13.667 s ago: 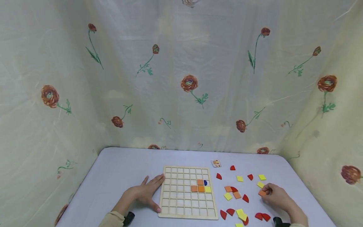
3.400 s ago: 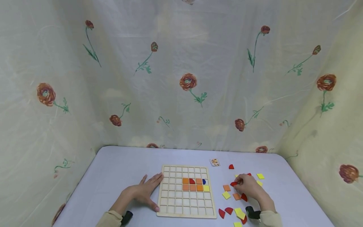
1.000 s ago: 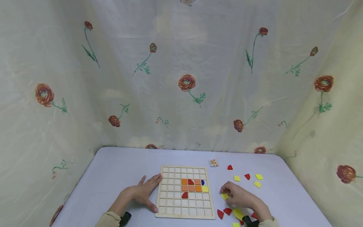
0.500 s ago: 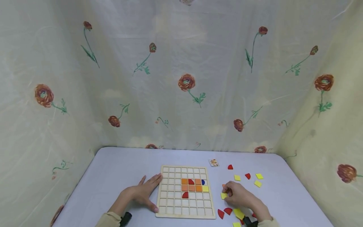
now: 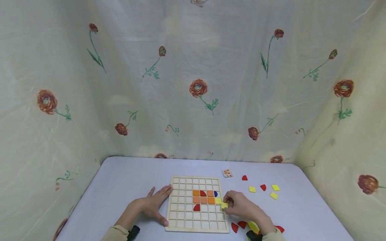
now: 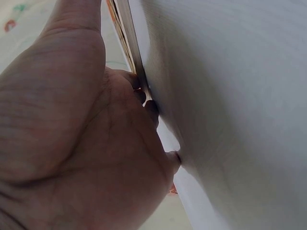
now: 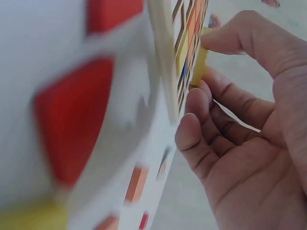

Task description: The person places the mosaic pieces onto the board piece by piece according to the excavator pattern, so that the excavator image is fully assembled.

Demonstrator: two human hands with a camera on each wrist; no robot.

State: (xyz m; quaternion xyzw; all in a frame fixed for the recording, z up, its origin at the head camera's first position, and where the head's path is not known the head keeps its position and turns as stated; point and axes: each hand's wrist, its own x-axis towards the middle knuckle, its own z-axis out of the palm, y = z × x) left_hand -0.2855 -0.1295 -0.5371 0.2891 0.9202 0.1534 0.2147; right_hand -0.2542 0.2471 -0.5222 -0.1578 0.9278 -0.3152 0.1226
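Note:
My right hand [image 5: 241,205] pinches a yellow square tile [image 5: 224,205] above the right edge of the wooden grid board [image 5: 197,230]. In the right wrist view the yellow tile [image 7: 200,60] is between thumb and fingers of the hand [image 7: 259,143]. My left hand [image 5: 150,205] rests with fingers spread against the board's left edge; the left wrist view shows the palm [image 6: 86,134] beside that edge. On the board lie orange squares [image 5: 203,200], a yellow square [image 5: 218,201], red quarter pieces [image 5: 196,208] and a blue piece [image 5: 215,193].
Loose red pieces [image 5: 234,227] and yellow squares [image 5: 273,195] are scattered on the table [image 5: 129,170] to the board's right, some partly under my right forearm. A small patterned card [image 5: 227,173] lies behind them. A flowered curtain [image 5: 181,67] surrounds the table.
My right hand has picked up a yellow square from right of the board and moved left to the board's edge. A red quarter appeared in a lower row earlier. My left hand stays in place.

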